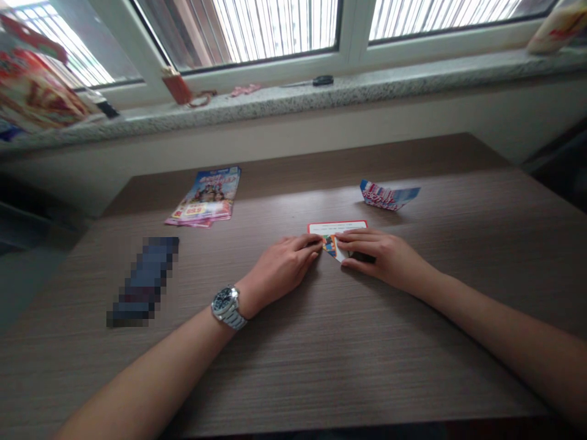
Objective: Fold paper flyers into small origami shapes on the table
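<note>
A partly folded paper sheet (337,227) with a red border, white printed strip and colourful picture lies flat on the table. Its lower corners are folded in towards a point near me. My left hand (285,267), with a metal watch (225,303) on the wrist, closes its fingertips on the paper's left side. From the right, my right hand (393,260) holds the other side, fingers across the sheet and thumb at its lower edge. Both hands hide parts of the folds. Beyond the right hand stands a folded blue, red and white paper boat (389,197).
Several colourful leaflets (208,194) lie stacked at the back left of the brown table (284,366). A blurred-out dark flat object (147,278) is at the left. On the stone windowsill (270,107) are a red case (177,87), a dark-handled tool (322,80) and a bag (41,79).
</note>
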The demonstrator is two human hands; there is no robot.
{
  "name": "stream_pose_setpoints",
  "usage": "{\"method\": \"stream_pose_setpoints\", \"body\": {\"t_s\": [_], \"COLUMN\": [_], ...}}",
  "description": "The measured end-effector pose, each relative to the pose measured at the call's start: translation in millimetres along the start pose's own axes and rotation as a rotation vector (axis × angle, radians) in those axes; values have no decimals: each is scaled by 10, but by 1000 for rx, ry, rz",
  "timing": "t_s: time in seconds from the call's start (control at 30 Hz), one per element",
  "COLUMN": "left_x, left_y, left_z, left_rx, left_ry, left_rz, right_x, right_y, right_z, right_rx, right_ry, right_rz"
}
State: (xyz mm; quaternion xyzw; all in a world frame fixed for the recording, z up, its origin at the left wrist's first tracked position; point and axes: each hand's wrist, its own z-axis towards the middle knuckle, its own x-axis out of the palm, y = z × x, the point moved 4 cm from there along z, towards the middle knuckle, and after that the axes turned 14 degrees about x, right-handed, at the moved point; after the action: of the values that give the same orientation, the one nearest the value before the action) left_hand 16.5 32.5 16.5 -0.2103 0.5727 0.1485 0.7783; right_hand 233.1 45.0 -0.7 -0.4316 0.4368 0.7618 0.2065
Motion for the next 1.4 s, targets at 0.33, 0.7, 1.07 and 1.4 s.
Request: {"method": "stream_pose_setpoints", "body": {"t_s": [0.33, 0.7, 1.07, 1.4], "left_x": [9, -31, -63, -4], "left_y": [38, 45, -27, -135], "left_z": [-17, -14, -9, 6], "left_rx": [-93, -101, 33, 158], "left_ry": [-24, -6, -19, 99], "left_rz": [82, 199, 127, -13], "right_x": [-10, -28, -21, -33], "right_y": [8, 23, 31, 29], "right_z": [3, 3, 10, 9], "right_rx": [4, 1, -29, -77], "right_ry": [9, -7, 5, -4], "right_rz": [9, 15, -17, 23]}}
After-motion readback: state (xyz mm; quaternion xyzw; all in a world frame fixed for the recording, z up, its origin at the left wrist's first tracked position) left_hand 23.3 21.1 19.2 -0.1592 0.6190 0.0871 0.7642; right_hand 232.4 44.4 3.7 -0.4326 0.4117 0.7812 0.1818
